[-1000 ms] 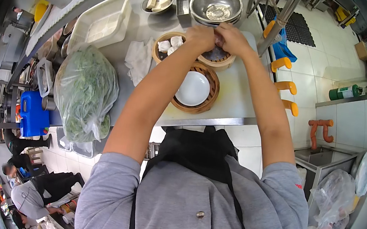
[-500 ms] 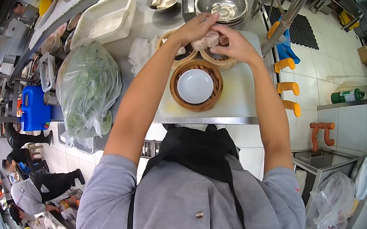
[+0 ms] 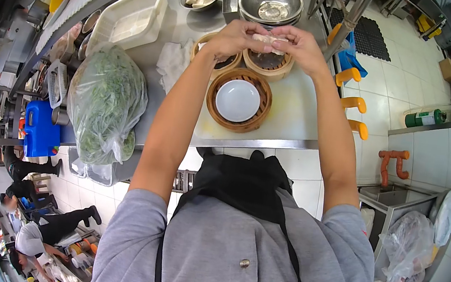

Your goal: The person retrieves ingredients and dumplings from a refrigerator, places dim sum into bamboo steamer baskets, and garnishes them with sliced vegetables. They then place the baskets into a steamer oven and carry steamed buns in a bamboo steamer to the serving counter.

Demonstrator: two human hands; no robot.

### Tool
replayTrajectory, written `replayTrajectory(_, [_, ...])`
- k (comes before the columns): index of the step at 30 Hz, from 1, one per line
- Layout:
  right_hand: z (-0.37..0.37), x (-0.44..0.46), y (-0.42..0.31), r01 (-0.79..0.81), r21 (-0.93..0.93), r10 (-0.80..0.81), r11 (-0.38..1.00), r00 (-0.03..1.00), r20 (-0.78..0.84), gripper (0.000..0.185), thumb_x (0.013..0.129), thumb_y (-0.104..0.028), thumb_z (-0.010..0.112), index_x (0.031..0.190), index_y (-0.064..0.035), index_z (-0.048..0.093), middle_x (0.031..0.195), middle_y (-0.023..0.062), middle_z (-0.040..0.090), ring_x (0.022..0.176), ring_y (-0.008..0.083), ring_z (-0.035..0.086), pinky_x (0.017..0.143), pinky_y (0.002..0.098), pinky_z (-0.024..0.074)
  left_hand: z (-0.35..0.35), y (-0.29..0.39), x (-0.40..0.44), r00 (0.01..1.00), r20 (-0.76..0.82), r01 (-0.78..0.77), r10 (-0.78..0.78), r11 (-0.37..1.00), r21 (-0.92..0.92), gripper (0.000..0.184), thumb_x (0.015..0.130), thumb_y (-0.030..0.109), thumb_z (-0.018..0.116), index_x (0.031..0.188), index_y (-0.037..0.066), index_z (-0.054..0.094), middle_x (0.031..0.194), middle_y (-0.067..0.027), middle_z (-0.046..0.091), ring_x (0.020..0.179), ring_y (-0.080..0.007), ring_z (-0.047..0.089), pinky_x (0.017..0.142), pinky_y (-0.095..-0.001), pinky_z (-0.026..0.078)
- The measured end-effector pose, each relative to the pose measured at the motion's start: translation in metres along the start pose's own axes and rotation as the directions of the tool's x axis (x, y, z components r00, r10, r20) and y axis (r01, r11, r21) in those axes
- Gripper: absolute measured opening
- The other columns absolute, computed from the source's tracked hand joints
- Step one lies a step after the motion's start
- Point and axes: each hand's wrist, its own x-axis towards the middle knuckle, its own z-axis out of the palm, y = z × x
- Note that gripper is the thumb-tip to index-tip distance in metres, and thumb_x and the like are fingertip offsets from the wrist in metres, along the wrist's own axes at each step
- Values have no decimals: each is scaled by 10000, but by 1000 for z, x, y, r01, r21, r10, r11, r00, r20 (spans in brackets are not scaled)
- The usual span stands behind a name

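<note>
Between my left hand [image 3: 236, 40] and my right hand [image 3: 302, 49] is a small whitish-pink bundle [image 3: 269, 41], like food in clear plastic; its exact kind is unclear. Fingers of both hands close on it from either side. Just below it sits a round bamboo steamer [image 3: 277, 74] with a dark inside. Another bamboo steamer [image 3: 226, 72] stands at its left, partly hidden by my left wrist. Nearer my body, a third, browner steamer [image 3: 212, 100] holds a white dish [image 3: 238, 102]. All three rest on a white cutting board [image 3: 295, 113].
Stacked metal bowls [image 3: 290, 6] and a small bowl of pale blocks [image 3: 189, 6] stand at the back. Leftward are a white cloth [image 3: 171, 64], a white plastic tub [image 3: 102, 31] and a bag of greens [image 3: 107, 101]. Orange handles [image 3: 353, 104] jut out right. Co-workers [image 3: 30, 237] are lower left.
My hands have shifted from a stacked, overlapping hold to facing each other across the bundle. The bundle has moved slightly up and right, uncovering more of the right steamer.
</note>
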Motion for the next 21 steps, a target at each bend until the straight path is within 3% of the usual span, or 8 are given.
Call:
replayTrajectory(2, [-4, -4, 1, -3, 51, 3, 999, 1000, 13, 369, 848, -140, 742, 1161, 17, 625, 1003, 71, 688, 896, 133, 645, 828, 255, 508, 0, 0, -1, 1000, 20, 18, -17, 998, -65, 459, 760, 118, 814, 1131, -64, 613, 987, -97, 687, 927, -139, 652, 843, -256, 508])
replayTrajectory(4, [-11, -9, 7, -45, 527, 33, 849, 999, 32, 372, 841, -114, 743, 1172, 4, 624, 1039, 74, 677, 929, 140, 639, 841, 265, 504, 0, -3, -4, 996, 82, 18, 30, 848, -529, 460, 755, 112, 819, 1140, -37, 615, 995, -84, 683, 948, -137, 645, 847, -259, 509])
replayTrajectory(5, [-16, -9, 10, -42, 526, 30, 850, 999, 31, 372, 841, -114, 743, 1172, 4, 624, 1039, 74, 677, 929, 140, 639, 841, 265, 504, -1, -13, 0, 996, 83, 17, 32, 849, -528, 460, 755, 112, 819, 1140, -37, 615, 995, -84, 683, 948, -137, 645, 847, -259, 509])
replayTrajectory(7, [-23, -9, 18, -36, 121, 51, 992, 991, -120, 373, 821, -107, 756, 1156, 2, 636, 1085, 92, 661, 980, 142, 627, 850, 288, 505, -3, -37, 8, 989, -105, -104, 102, 994, -12, 439, 750, 159, 827, 1113, -1, 640, 1019, -76, 678, 940, -147, 648, 830, -260, 508])
replayTrajectory(8, [-24, -8, 24, -37, 123, 52, 992, 992, -119, 373, 821, -107, 756, 1156, 2, 636, 1085, 92, 661, 980, 142, 627, 850, 288, 505, 1, -28, 4, 987, -158, 40, 23, 923, 384, 444, 709, 183, 845, 1077, 16, 662, 1019, -92, 675, 914, -182, 651, 825, -290, 507])
replayTrajectory(11, [-21, -4, 32, -176, -329, 158, 928, 984, -82, 411, 760, -80, 770, 1150, -32, 651, 1058, 107, 657, 993, 203, 635, 859, 325, 506, 27, -50, 8, 931, -309, 31, 196, 799, 601, 463, 661, 173, 856, 1047, 3, 666, 987, -139, 682, 890, -232, 651, 823, -336, 509])
replayTrajectory(13, [-8, -8, 24, 142, -712, -169, 688, 985, 33, 456, 697, -51, 764, 1140, -68, 660, 1014, 123, 632, 984, 289, 630, 857, 359, 506, 42, -63, 8, 904, -309, -16, 294, 748, 664, 472, 627, 164, 860, 1027, 14, 659, 983, -167, 645, 894, -301, 639, 819, -397, 514])
replayTrajectory(21, [8, -15, 30, 186, -745, -238, 640, 971, 37, 480, 708, 10, 705, 1171, -102, 643, 1067, 136, 566, 982, 346, 594, 865, 401, 501, 59, -65, -1, 799, -418, 120, 431, 567, 815, 522, 634, 183, 847, 1070, 65, 587, 1054, -172, 519, 940, -379, 597, 794, -456, 522])
